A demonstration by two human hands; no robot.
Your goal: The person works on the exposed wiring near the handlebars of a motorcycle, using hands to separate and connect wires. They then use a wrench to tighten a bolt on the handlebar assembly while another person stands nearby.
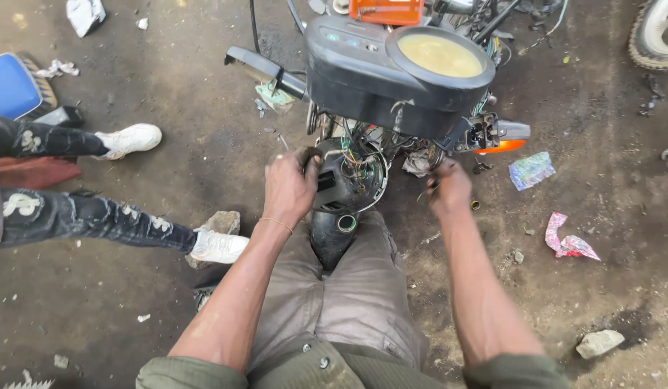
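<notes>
Hands at a motorcycle headlight shell

The left hand (289,186) has its grip clamped on the black headlight shell (346,180), wires showing inside, under the instrument cluster (391,72); the right hand (447,189) pinches a small part, too small to tell

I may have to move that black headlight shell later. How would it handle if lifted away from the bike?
The headlight shell looks like a thin hollow bowl, so probably light and fairly stiff. The wires running into it would likely tether it to the bike. Its rounded back, steadied by the left hand, seems apt to rock if set down.
</notes>
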